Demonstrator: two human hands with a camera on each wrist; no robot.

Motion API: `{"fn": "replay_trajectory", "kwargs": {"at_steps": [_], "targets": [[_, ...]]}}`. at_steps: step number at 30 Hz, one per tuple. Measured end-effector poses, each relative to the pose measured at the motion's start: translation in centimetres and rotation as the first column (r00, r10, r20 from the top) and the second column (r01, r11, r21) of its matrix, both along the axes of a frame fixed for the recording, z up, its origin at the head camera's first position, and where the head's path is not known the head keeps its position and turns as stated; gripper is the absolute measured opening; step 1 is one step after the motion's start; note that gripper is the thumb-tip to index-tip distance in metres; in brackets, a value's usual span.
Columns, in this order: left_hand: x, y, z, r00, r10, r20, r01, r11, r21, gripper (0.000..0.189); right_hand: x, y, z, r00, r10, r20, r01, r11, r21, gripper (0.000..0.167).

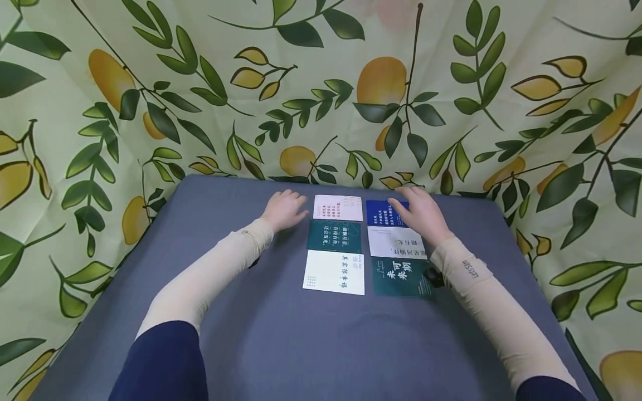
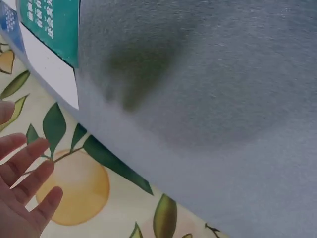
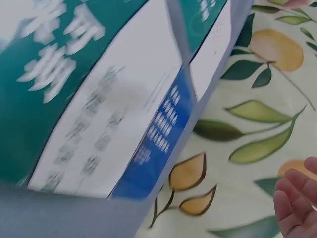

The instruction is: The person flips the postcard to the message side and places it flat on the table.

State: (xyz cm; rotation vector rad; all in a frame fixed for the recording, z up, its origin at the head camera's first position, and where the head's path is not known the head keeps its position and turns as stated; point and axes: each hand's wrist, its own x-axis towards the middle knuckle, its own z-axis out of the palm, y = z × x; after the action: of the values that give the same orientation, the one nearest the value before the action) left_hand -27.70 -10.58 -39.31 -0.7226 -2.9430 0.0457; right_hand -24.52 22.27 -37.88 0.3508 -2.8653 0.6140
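Six cards lie flat on the cloth in two columns of three. In the left column are a white card with pink-red print, a dark green card and a white card with black lettering. The right column has a blue card, a pale card with grey print and a green card. My left hand, fingers loosely spread and holding nothing, is left of the top white card. Over the blue card's right part hovers my right hand, also holding nothing, hiding some of that card.
A grey-blue cloth covers the table. Behind its far edge hangs a curtain printed with leaves and yellow fruit, which also runs along both sides.
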Motion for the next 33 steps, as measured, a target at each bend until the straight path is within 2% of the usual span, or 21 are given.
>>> {"fn": "replay_trajectory", "kwargs": {"at_steps": [3, 5, 7, 10, 14, 17, 21, 25, 28, 31, 33], "targets": [[-1.0, 0.8, 0.0, 0.999, 0.038, 0.036, -0.039, 0.999, 0.024, 0.037, -1.4, -1.4, 0.2, 1.000, 0.024, 0.017, -0.024, 0.999, -0.023, 0.049], [-1.7, 1.3, -0.1, 0.993, 0.086, 0.076, -0.092, 0.993, 0.070, 0.037, -2.4, -2.4, 0.0, 0.999, 0.035, 0.041, -0.033, 0.999, -0.036, 0.046], [-2.4, 1.6, -0.2, 0.981, 0.138, 0.134, -0.156, 0.978, 0.136, 0.038, -3.4, -3.2, -0.4, 0.996, 0.032, 0.081, -0.027, 0.997, -0.067, 0.044], [-3.2, 2.2, -0.3, 0.953, 0.197, 0.229, -0.251, 0.938, 0.239, 0.040, -4.6, -4.2, -1.4, 0.987, 0.005, 0.160, 0.017, 0.990, -0.137, 0.041], [-3.7, 3.2, -0.3, 0.924, 0.224, 0.310, -0.329, 0.880, 0.343, 0.040, -5.7, -5.0, -2.8, 0.969, -0.045, 0.241, 0.096, 0.974, -0.204, 0.041], [-3.8, 3.9, -0.7, 0.908, 0.248, 0.337, -0.374, 0.841, 0.391, 0.040, -6.2, -5.5, -3.8, 0.960, -0.076, 0.268, 0.137, 0.967, -0.216, 0.041], [-3.8, 4.5, -1.5, 0.894, 0.299, 0.335, -0.428, 0.794, 0.431, 0.038, -6.5, -6.2, -4.9, 0.956, -0.104, 0.273, 0.162, 0.966, -0.200, 0.039], [-3.8, 5.0, -2.5, 0.886, 0.323, 0.333, -0.451, 0.769, 0.453, 0.035, -6.5, -6.8, -5.6, 0.961, -0.128, 0.246, 0.160, 0.980, -0.114, 0.036], [-4.1, 5.1, -3.6, 0.869, 0.321, 0.376, -0.474, 0.758, 0.448, 0.036, -6.3, -7.3, -6.2, 0.956, -0.149, 0.252, 0.175, 0.981, -0.081, 0.037], [-4.1, 4.9, -4.9, 0.867, 0.303, 0.396, -0.473, 0.752, 0.459, 0.038, -6.0, -7.8, -6.8, 0.945, -0.168, 0.281, 0.207, 0.972, -0.114, 0.040], [-6.4, 4.7, -8.7, 0.867, 0.303, 0.396, -0.476, 0.740, 0.476, 0.040, -5.9, -8.1, -7.2, 0.941, -0.180, 0.287, 0.227, 0.964, -0.139, 0.040]]}}
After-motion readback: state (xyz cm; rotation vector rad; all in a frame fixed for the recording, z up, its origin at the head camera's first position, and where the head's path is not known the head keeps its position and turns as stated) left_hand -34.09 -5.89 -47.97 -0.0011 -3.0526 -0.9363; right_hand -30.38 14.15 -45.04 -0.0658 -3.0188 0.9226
